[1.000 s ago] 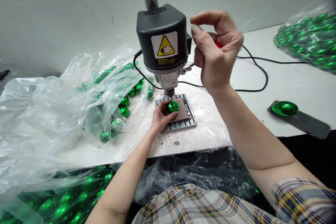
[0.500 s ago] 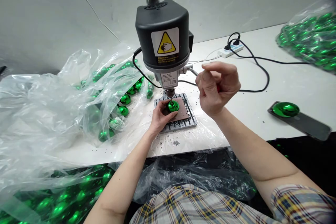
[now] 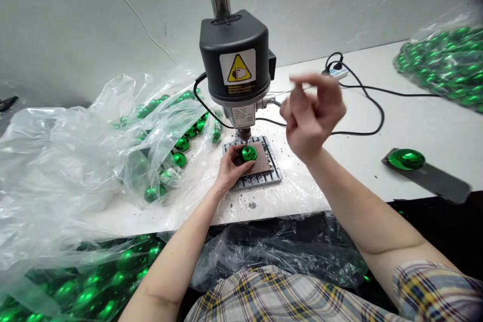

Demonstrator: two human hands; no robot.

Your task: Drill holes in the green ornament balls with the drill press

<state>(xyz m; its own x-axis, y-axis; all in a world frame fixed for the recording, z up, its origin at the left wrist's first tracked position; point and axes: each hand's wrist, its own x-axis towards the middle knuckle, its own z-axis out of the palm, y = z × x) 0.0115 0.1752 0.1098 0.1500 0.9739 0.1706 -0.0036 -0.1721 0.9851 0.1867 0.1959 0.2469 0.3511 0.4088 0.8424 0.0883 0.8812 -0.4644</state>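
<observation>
My left hand (image 3: pixel 229 168): thumb and fingers pinching one green ball (image 3: pixel 249 154), set on the brown pad (image 3: pixel 264 159) atop the slotted base (image 3: pixel 274 179), beneath the drill (image 3: pixel 234 78). Bit (image 3: pixel 246 144) at the ball's top; whether inside it, I cannot tell. My right hand (image 3: pixel 314 115): raised beside the drill, blurred, fingers curled round the end of the lever (image 3: pixel 276 103), hiding part of the black cord (image 3: pixel 382 115).

Around: dark shavings (image 3: pixel 252 206) on base and table (image 3: pixel 350 161); power strip (image 3: pixel 339 74), plugged, behind my right hand; phone (image 3: pixel 449 183) at right, a second ball (image 3: pixel 406 159) on its left end.

Containers: crumpled bag (image 3: pixel 64 146) crowding the left, loose balls (image 3: pixel 179 159) at its edge, others showing through; clear bag (image 3: pixel 445 63), far right, full of green balls; more balls (image 3: pixel 86 294) under plastic, lower left, below the table edge.
</observation>
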